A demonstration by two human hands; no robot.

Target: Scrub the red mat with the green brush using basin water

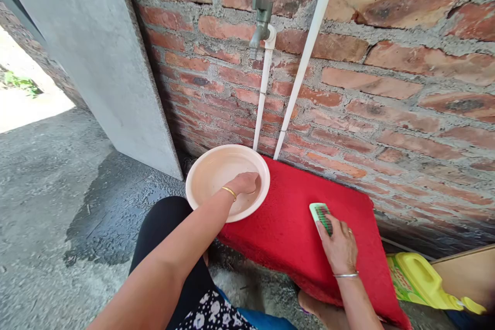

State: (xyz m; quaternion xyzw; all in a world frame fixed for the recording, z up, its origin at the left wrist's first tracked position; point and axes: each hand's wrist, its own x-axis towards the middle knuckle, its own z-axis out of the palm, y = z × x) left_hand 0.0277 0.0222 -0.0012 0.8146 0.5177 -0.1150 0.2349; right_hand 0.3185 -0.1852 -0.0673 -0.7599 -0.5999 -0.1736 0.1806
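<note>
My left hand (pixel 246 183), with a gold bangle at the wrist, reaches down into a round cream basin (pixel 201 165). Its fingers look curled together near the bottom right of the bowl, and whatever they may hold is hidden. On the red cloth-covered bench (pixel 286 227), my right hand (pixel 340 247) grips a pale green scrubbing brush (pixel 320 214) between thumb and fingers. Dark and green bristles show on the brush's visible face. The basin sits at the left end of the same bench, touching the red cloth.
A tap (pixel 261 26) on a white pipe (pixel 263 93) stands above the basin against the brick wall (pixel 386 77). A second white pipe (pixel 305 62) slants beside it. A grey slab (pixel 100 51) leans at left. A yellow jug (pixel 417 278) lies right of the bench. Wet concrete (pixel 104 216) spreads at left.
</note>
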